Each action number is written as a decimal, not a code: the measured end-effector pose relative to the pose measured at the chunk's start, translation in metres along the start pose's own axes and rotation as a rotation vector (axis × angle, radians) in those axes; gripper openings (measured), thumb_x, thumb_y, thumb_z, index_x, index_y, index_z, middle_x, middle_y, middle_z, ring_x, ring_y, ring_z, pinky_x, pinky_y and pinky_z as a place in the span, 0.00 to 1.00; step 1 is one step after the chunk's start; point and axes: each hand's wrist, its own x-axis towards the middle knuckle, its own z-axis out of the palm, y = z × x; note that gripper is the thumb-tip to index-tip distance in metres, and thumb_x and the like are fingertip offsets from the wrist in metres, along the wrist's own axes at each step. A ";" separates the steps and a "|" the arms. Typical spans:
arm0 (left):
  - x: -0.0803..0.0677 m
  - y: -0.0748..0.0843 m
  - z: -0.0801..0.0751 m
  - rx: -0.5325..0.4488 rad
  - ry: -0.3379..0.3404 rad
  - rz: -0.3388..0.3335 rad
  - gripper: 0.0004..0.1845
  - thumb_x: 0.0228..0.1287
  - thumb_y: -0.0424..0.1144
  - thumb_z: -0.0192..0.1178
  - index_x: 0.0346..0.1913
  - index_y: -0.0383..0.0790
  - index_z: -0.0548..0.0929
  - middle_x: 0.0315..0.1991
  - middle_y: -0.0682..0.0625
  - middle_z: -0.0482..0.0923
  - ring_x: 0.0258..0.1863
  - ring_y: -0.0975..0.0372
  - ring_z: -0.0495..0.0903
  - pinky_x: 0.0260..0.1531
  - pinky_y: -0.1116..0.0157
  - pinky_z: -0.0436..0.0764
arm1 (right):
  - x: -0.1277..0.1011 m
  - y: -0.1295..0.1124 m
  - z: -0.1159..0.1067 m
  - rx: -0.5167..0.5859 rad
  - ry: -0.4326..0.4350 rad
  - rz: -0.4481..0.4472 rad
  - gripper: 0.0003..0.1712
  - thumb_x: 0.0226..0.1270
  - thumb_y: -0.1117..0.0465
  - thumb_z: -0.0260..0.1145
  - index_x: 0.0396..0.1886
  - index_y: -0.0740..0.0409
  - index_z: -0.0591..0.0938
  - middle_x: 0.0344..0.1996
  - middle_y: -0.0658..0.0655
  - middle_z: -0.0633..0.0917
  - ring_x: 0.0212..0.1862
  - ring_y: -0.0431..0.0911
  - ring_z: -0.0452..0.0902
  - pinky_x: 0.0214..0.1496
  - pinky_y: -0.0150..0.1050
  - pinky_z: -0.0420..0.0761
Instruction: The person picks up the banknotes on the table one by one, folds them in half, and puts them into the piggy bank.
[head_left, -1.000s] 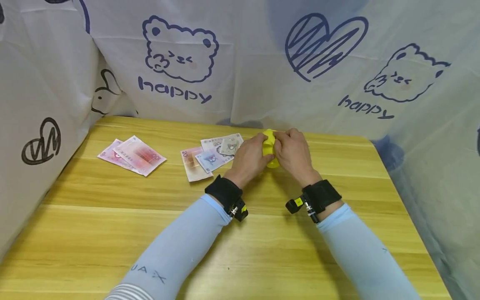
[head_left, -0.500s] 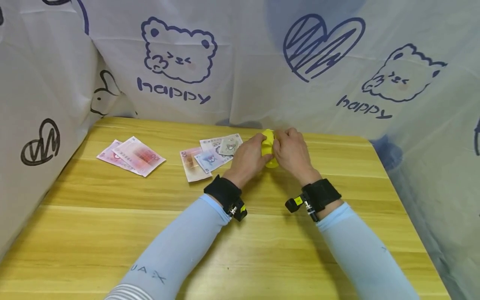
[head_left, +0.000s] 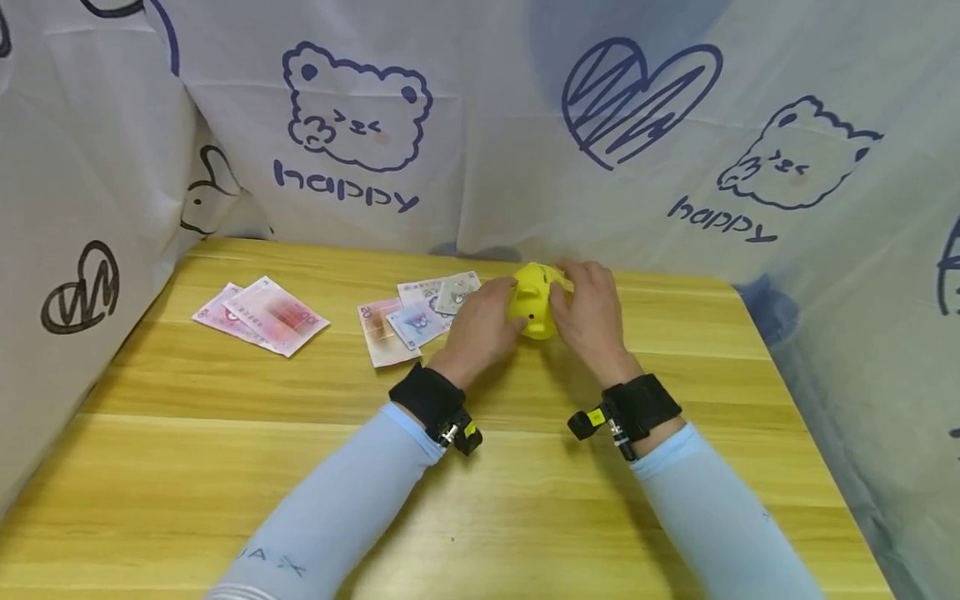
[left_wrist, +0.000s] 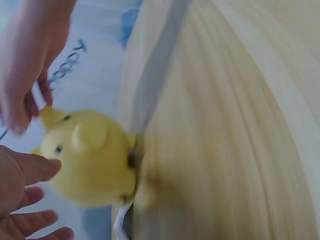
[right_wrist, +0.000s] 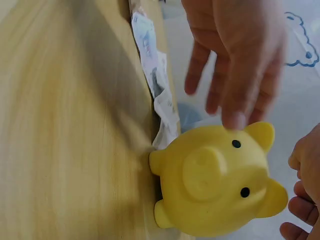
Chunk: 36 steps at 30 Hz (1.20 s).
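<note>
The yellow piggy bank point(head_left: 533, 301) is standing on the worktop point(head_left: 225, 467) snout toward the person, directly between both loosely open hands, left hand point(head_left: 480, 325) and right hand point(head_left: 588, 312) flanking it equally near.

A smooth matt plastic piggy bank point(head_left: 533, 302) stands on a satin wood-grain table point(head_left: 525, 500) near paper banknotes point(head_left: 262, 314).

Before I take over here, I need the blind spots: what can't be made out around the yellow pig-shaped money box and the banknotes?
- Yellow pig-shaped money box: its back and top are out of sight in all views, so no coin slot shows.
- Left hand: head view hides the fingertips behind the pig; left wrist view is blurred, so contact is unclear.
- Right hand: fingertips hidden behind the pig; right wrist view cuts them at the edge.
- Banknotes: overlapping, print too small.
</note>
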 end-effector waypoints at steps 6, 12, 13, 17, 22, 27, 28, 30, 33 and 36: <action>-0.014 -0.034 -0.028 0.024 0.025 -0.068 0.18 0.76 0.34 0.56 0.64 0.38 0.83 0.66 0.42 0.82 0.68 0.46 0.78 0.71 0.51 0.76 | -0.020 -0.007 -0.007 0.084 0.147 -0.084 0.14 0.78 0.64 0.63 0.54 0.69 0.85 0.47 0.67 0.84 0.52 0.62 0.79 0.54 0.56 0.81; -0.021 -0.052 -0.028 0.192 -0.035 -0.054 0.20 0.68 0.24 0.49 0.56 0.34 0.86 0.56 0.40 0.86 0.59 0.46 0.83 0.62 0.52 0.83 | -0.041 -0.022 -0.006 0.158 0.254 -0.115 0.09 0.76 0.68 0.63 0.47 0.67 0.88 0.39 0.65 0.86 0.43 0.59 0.80 0.45 0.53 0.82; -0.020 -0.051 -0.024 0.239 -0.066 -0.030 0.20 0.68 0.23 0.50 0.57 0.32 0.85 0.58 0.38 0.85 0.61 0.45 0.82 0.65 0.52 0.81 | -0.044 -0.025 -0.005 0.172 0.259 -0.111 0.08 0.76 0.68 0.64 0.46 0.67 0.88 0.38 0.64 0.85 0.42 0.58 0.80 0.44 0.53 0.82; -0.018 -0.046 -0.011 0.374 -0.218 0.028 0.25 0.75 0.29 0.48 0.72 0.31 0.74 0.75 0.35 0.70 0.78 0.38 0.64 0.78 0.41 0.65 | -0.053 -0.037 0.001 0.233 0.249 -0.107 0.07 0.75 0.68 0.65 0.44 0.67 0.88 0.37 0.63 0.85 0.40 0.56 0.81 0.42 0.50 0.86; -0.021 -0.043 -0.007 0.474 -0.343 -0.022 0.28 0.80 0.33 0.45 0.80 0.37 0.66 0.82 0.39 0.59 0.83 0.38 0.50 0.79 0.34 0.58 | -0.059 -0.047 0.010 0.276 0.208 -0.135 0.06 0.75 0.67 0.67 0.44 0.66 0.88 0.37 0.63 0.86 0.39 0.55 0.83 0.39 0.50 0.89; -0.024 -0.047 -0.012 0.484 -0.339 0.027 0.24 0.78 0.32 0.47 0.73 0.35 0.75 0.75 0.37 0.72 0.78 0.38 0.63 0.76 0.39 0.68 | -0.065 -0.050 0.018 0.289 0.184 -0.141 0.05 0.73 0.69 0.68 0.42 0.65 0.89 0.36 0.62 0.87 0.35 0.53 0.84 0.36 0.49 0.89; -0.024 -0.048 -0.014 0.473 -0.330 0.039 0.22 0.77 0.31 0.48 0.69 0.35 0.78 0.71 0.38 0.76 0.75 0.39 0.69 0.74 0.41 0.72 | -0.066 -0.050 0.019 0.290 0.172 -0.138 0.05 0.73 0.69 0.68 0.42 0.65 0.89 0.36 0.62 0.87 0.36 0.52 0.84 0.36 0.48 0.89; -0.026 -0.052 -0.018 0.442 -0.309 0.054 0.16 0.75 0.30 0.50 0.58 0.37 0.84 0.61 0.39 0.84 0.65 0.42 0.80 0.66 0.45 0.81 | -0.068 -0.050 0.023 0.291 0.139 -0.133 0.05 0.73 0.69 0.68 0.42 0.65 0.89 0.37 0.61 0.87 0.37 0.52 0.85 0.36 0.46 0.89; -0.029 -0.057 -0.024 0.385 -0.273 0.040 0.11 0.72 0.29 0.53 0.44 0.40 0.86 0.46 0.42 0.88 0.48 0.48 0.87 0.49 0.49 0.88 | -0.071 -0.050 0.028 0.295 0.079 -0.115 0.06 0.73 0.68 0.68 0.43 0.64 0.89 0.37 0.60 0.87 0.38 0.51 0.85 0.37 0.44 0.89; -0.031 -0.063 -0.027 0.342 -0.206 0.000 0.10 0.72 0.30 0.55 0.46 0.40 0.87 0.44 0.43 0.89 0.44 0.50 0.87 0.43 0.50 0.88 | -0.074 -0.051 0.032 0.293 0.019 -0.097 0.05 0.72 0.68 0.69 0.43 0.63 0.89 0.37 0.59 0.87 0.39 0.49 0.85 0.37 0.42 0.87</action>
